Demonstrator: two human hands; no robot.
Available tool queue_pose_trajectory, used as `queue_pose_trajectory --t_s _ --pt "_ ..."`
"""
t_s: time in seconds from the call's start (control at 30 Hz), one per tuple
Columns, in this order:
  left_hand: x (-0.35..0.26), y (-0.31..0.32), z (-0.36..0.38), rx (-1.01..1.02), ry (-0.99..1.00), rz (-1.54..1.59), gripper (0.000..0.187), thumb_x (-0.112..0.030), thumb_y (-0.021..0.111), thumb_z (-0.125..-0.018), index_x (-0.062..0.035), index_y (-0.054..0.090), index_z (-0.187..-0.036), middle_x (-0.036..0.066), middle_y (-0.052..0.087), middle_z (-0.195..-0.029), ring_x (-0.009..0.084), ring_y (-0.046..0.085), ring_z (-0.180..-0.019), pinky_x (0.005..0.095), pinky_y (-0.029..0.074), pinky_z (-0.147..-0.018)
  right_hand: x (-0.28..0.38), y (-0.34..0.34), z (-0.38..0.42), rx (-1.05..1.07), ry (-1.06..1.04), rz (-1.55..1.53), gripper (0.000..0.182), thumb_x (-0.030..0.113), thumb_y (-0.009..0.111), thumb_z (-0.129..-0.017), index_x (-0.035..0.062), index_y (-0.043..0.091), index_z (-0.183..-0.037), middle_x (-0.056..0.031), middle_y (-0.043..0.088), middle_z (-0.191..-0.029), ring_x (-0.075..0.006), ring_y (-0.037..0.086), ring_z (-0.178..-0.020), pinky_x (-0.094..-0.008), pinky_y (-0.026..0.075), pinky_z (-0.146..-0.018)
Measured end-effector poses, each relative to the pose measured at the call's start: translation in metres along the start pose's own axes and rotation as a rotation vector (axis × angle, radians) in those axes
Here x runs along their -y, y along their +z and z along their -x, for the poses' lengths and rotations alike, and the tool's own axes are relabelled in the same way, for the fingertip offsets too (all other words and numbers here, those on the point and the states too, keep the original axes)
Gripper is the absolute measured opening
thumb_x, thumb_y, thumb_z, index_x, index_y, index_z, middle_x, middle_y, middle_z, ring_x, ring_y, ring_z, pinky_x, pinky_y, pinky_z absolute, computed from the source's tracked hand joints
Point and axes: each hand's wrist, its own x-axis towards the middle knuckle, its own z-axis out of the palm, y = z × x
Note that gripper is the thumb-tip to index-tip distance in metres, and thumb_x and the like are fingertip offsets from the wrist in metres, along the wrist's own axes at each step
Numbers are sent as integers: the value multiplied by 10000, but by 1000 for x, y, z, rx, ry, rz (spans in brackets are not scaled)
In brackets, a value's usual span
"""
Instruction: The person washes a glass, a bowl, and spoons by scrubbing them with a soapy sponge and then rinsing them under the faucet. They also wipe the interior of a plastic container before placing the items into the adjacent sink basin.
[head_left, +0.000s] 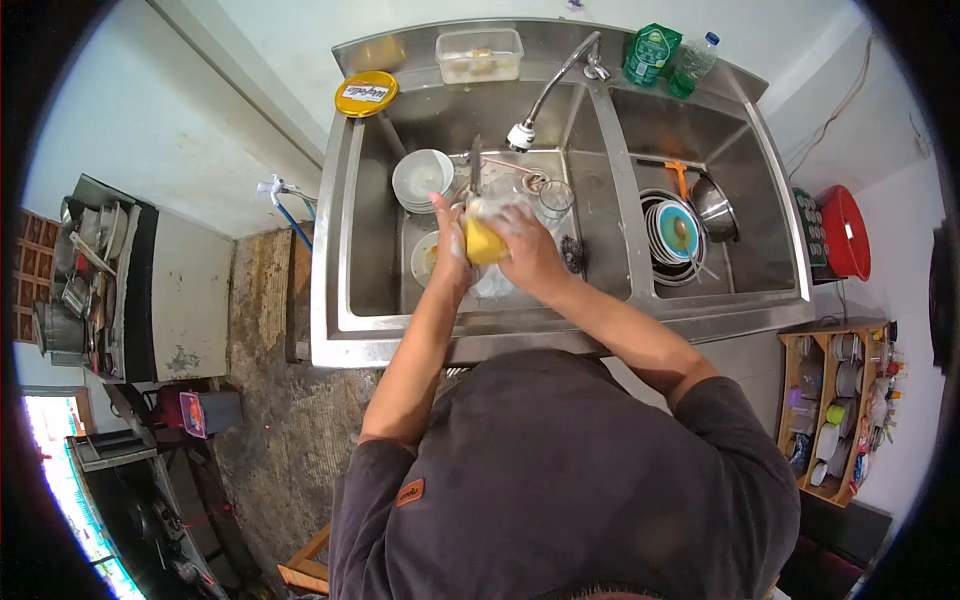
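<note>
Scrubbing with a yellow sponge (pixel 483 243) over the left sink basin (pixel 372 230).
Sponge pressed between both hands: right hand (pixel 528 250) curled shut around it, left hand (pixel 450 238) closed on a knife (pixel 475 166) pointing up, beside stacked white bowls (pixel 421 178).

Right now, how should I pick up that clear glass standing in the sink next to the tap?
Probably best to grip the clear glass around its side wall, coming straight down from above. It stands upright with its open mouth up, and the space above it looks free. The hands with the yellow sponge are close on its left, so approach from the right side.
</note>
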Motion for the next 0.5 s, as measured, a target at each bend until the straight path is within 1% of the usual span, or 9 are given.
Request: queue_pose_trajectory --t_s 0.07,0.1,0.13,0.2,0.33,0.4,0.43,0.47,0.5 --pt "8 1 -4 -77 44 73 812 -860 146 -819 -168 547 -958 -40 475 -662 77 367 -485 237 260 -435 -11 -5 -8 52 -47 33 521 21 660 -689 79 603 -1204 -160 596 -1101 -358 533 -1094 -427 465 -930" --pt "11 -25 -13 187 -72 -113 839 -881 133 -795 -165 546 -937 -40 468 -664 81 361 -488 242 268 -434 -24 -4 -18 -20 30 60 515 40 672 -690 76 604 -1200 -157 600 -1099 -355 534 -1095 -425 464 -937" --pt "24 -31 -25 237 -152 -137 864 -894 159 -783 -165 555 -1024 -29 496 -740 95 375 -545 247 237 -466 -31 -3 -20 -94 109 88 511 60 685 -691 74 605 -1195 -154 603 -1097 -353 535 -1097 -423 463 -944" --pt "23 -13 -17 187 -180 -95 837 -889 159 -788 -168 551 -952 -29 484 -720 93 378 -549 236 228 -456 -25 -5 -18 -101 111 54 492 44 662 -697 67 606 -1185 -145 603 -1112 -348 534 -1102 -421 463 -952" --pt "22 -23 -20 171 -179 -92 832 -889 162 -788 -169 557 -919 -27 486 -719 92 374 -539 230 232 -451 -24 -6 -3 27 78 -16 497 -12 604 -680 63 611 -1171 -158 598 -1129 -355 531 -1106 -439 456 -950" --pt "24 -18 -20 192 -182 -113 840 -894 166 -783 -169 565 -932 -23 501 -725 89 384 -530 232 240 -443 -25 -10 -13 104 320 -6 520 -4 610 -675 74 608 -1189 -169 593 -1137 -363 532 -1124 -433 450 -969" --pt "23 -10 -19 113 -176 -103 850 -896 165 -780 -164 568 -933 -20 493 -705 86 386 -515 234 230 -433 -27 0 -7 34 262 -64 523 -10 600 -680 83 608 -1194 -173 595 -1127 -374 543 -1107 -430 449 -968" --pt "21 -12 -22 111 -192 -103 850 -896 165 -780 -164 568 -933 -20 493 -705 86 386 -515 234 230 -433 -29 1 -2 42 275 -66 523 -10 600 -680 83 608 -1194 -173 595 -1127 -374 543 -1107 -430 449 -968" --pt "17 -19 -24 152 -192 -113 851 -895 163 -781 -162 568 -930 -20 485 -693 90 383 -510 237 223 -432 -31 3 1 14 184 -74 515 -12 598 -679 79 613 -1186 -173 597 -1116 -374 545 -1099 -432 448 -962"
